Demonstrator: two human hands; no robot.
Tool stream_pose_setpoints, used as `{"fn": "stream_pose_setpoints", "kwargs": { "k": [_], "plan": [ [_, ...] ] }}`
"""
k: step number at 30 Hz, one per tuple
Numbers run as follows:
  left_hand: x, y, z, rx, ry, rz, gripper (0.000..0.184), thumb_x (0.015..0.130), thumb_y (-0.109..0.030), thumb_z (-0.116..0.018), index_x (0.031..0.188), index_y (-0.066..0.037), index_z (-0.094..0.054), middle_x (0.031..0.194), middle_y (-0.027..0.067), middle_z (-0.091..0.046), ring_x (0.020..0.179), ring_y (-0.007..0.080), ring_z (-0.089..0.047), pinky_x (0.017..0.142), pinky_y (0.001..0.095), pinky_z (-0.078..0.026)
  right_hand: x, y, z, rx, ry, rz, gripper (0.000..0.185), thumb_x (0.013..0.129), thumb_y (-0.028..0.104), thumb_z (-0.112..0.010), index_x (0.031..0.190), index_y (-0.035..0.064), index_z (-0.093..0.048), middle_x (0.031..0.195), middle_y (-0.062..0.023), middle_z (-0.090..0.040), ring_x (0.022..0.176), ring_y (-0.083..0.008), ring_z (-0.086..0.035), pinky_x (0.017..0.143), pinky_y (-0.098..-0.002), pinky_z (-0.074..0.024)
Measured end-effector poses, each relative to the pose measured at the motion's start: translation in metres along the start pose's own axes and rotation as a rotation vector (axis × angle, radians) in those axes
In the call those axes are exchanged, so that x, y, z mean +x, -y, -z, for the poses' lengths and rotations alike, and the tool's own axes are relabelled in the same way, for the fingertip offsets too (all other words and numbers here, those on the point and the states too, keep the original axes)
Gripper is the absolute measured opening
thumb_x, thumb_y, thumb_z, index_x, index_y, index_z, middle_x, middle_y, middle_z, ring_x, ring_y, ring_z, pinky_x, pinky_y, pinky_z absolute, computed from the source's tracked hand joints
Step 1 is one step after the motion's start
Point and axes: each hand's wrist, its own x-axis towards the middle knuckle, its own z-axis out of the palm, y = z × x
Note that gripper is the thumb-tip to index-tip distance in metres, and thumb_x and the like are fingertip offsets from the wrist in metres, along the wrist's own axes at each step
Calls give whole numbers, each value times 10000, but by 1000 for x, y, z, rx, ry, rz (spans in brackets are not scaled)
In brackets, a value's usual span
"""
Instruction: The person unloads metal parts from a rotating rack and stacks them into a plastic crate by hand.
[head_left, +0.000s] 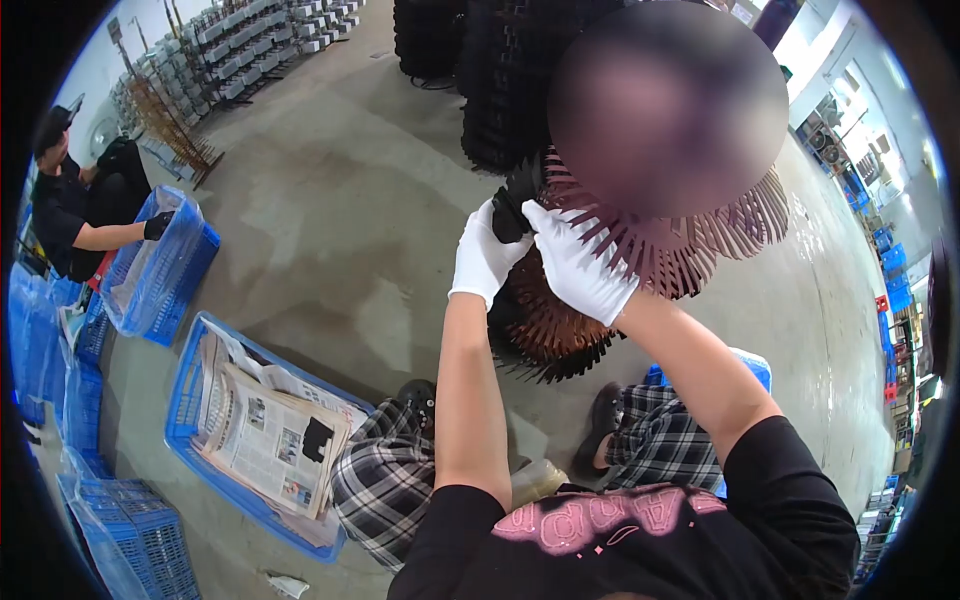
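Note:
My left hand (484, 257), in a white glove, is closed on a small black part (509, 217) whose exact kind I cannot make out. From the other side my right hand (582, 262), also gloved in white, pinches the same part. Around and behind both hands stands a rack hung with many flat, dark strips (660, 255) fanning outward in rings. Below the hands a lower ring of brownish strips (555, 320) shows. A blurred round patch covers the rack's upper right.
At my left is a blue basket (182, 400) holding newspapers (265, 430) with a black piece (318, 440) on top. Farther left, a co-worker (70, 215) has a gloved hand at a blue crate (172, 290). Tall black stacks (500, 90) stand ahead.

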Motion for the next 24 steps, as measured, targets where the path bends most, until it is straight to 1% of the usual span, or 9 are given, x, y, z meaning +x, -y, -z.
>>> {"fn": "stream_pose_setpoints", "kwargs": {
  "k": [4, 9, 10, 11, 14, 17, 19, 20, 24],
  "plan": [
    [-1, -11, 8, 77, 87, 88, 450, 729, -191, -776, 1114, -22, -618, 1013, 168, -697, 858, 308, -684, 803, 366, -545, 1, 16, 5, -51, -2, -288, 487, 988, 449, -528, 1027, -16, -665, 805, -177, -673, 397, -190, -541, 360, -293, -458],
    [-8, 22, 5, -37, -84, 101, 370, 821, -125, -706, 1163, -15, -616, 959, 97, -686, 787, 163, -636, 688, 286, -528, 16, 1, 8, -152, -73, -244, 387, 1008, 364, -517, 1095, 8, -641, 921, -177, -684, 498, -186, -606, 405, -275, -478],
    [-10, 24, 5, -330, -167, 180, 343, 849, -140, -692, 1160, -24, -608, 981, 89, -672, 769, 153, -618, 670, 273, -520, 17, -7, 9, -152, -68, -240, 387, 1008, 364, -517, 1095, 8, -641, 921, -177, -684, 498, -186, -606, 405, -275, -478],
    [-12, 28, 6, -619, -256, 265, 316, 877, -155, -678, 1158, -33, -600, 1003, 81, -658, 751, 142, -601, 653, 261, -513, 18, -20, 9, 18, 97, -151, 355, 1001, 327, -518, 1112, 9, -631, 971, -174, -677, 560, -197, -623, 455, -283, -495],
    [-17, 31, 27, -632, -447, 172, 313, 912, -192, -664, 1165, -31, -573, 1010, 66, -628, 689, 131, -562, 622, 239, -492, 5, -49, 29, 581, 626, 148, 284, 981, 215, -522, 1163, 13, -604, 1119, -166, -657, 748, -232, -676, 605, -309, -547],
    [-40, 14, 49, -660, -516, 348, 277, 917, -184, -648, 1118, -33, -533, 975, 49, -607, 764, 113, -553, 664, 252, -485, -18, -66, 76, 1030, 617, 224, 301, 949, 160, -519, 1197, 5, -587, 1209, -158, -620, 904, -263, -653, 739, -336, -534],
    [-50, 25, 57, -653, -550, 353, 258, 915, -182, -648, 1077, -35, -511, 913, 52, -576, 707, 103, -522, 615, 249, -463, -25, -79, 99, 1398, 498, 251, 337, 917, 106, -517, 1232, -4, -569, 1300, -151, -583, 1061, -294, -629, 874, -363, -521],
    [-58, 28, 59, -652, -549, 376, 242, 912, -181, -648, 1050, -39, -508, 894, 54, -572, 687, 107, -520, 603, 247, -459, -34, -82, 107, 1401, 497, 243, 337, 917, 106, -517, 1232, -4, -569, 1300, -151, -583, 1061, -294, -629, 874, -363, -521],
    [-106, 39, 42, -477, -506, 481, 205, 891, -165, -657, 988, -36, -530, 848, 61, -588, 629, 117, -514, 588, 253, -463, -106, -64, 115, 1577, 1057, 408, 465, 855, 89, -544, 1309, -10, -524, 1351, -173, -552, 1198, -358, -557, 1031, -434, -438]
  ]
}}
